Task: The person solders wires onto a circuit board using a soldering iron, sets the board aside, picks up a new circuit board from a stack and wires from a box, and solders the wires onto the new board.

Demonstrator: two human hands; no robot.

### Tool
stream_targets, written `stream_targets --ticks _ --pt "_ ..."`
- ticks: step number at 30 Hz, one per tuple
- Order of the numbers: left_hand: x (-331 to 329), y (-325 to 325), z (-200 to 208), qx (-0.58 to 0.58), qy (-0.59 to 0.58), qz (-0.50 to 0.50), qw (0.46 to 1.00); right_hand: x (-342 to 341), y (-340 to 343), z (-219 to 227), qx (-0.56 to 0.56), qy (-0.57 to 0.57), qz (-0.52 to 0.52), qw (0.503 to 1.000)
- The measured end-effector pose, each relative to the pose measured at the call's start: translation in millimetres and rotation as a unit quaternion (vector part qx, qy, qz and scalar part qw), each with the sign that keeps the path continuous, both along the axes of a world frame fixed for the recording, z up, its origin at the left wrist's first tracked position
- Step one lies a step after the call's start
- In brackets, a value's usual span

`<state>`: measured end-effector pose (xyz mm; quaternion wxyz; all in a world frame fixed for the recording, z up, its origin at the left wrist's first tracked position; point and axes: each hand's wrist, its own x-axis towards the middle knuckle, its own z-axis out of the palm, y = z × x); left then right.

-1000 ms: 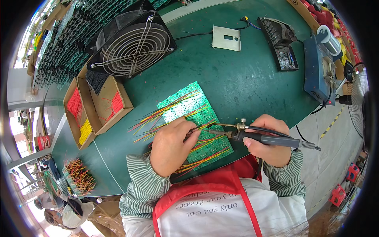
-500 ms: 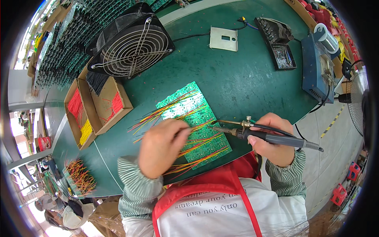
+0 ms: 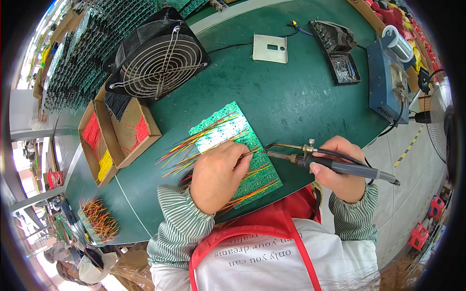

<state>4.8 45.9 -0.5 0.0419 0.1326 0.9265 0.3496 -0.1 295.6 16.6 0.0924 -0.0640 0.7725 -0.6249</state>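
Note:
A green circuit board (image 3: 206, 142) lies on the bench, with several rows of red, yellow and black wires (image 3: 182, 144) fanning off its left side. Over the middle of the board, my left hand (image 3: 213, 177) is closed, thumb and forefinger pinching a wire (image 3: 253, 151) by its end. My right hand (image 3: 348, 188) grips a soldering iron (image 3: 347, 169) fitted with a thin metal solder-feed tube (image 3: 286, 145). The iron's tip points left at the board's right edge, near the pinched wire; whether it touches is too small to tell.
A black fan (image 3: 162, 65) stands behind left, beside a cardboard box (image 3: 141, 145) of cut wires. Wired boards (image 3: 99, 220) sit at the left edge. Toward the back are a pale plate (image 3: 270, 48), a black tray (image 3: 345, 68) and a blue soldering unit (image 3: 386, 82) with a solder spool (image 3: 399, 43).
My left hand has moved right over the board, and its fingers have closed on a wire. The iron's tip has shifted slightly right and up. The whole view has moved a little.

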Motion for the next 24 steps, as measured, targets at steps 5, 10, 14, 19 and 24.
stream_targets --ticks 5,10,14,19,24 --pt "-2.5 0.3 -1.5 0.009 -0.029 -0.001 1.000 -1.8 -0.4 0.2 0.004 -0.021 0.011 1.000" --pt "-4.7 0.2 -1.7 0.014 -0.036 0.001 0.999 -3.5 -2.8 1.1 -0.004 -0.058 0.006 0.998" --pt "-4.9 -0.4 -3.0 0.012 -0.035 -0.001 0.999 -4.1 -3.4 -1.1 0.016 -0.025 0.014 0.999" --pt "-4.4 -0.3 -2.8 0.013 -0.035 -0.001 0.999 -2.5 -0.2 2.5 0.018 0.001 0.020 1.000" --pt "-1.3 -3.2 -1.8 0.017 -0.025 0.001 1.000 1.3 6.0 4.4 0.002 0.008 0.012 1.000"
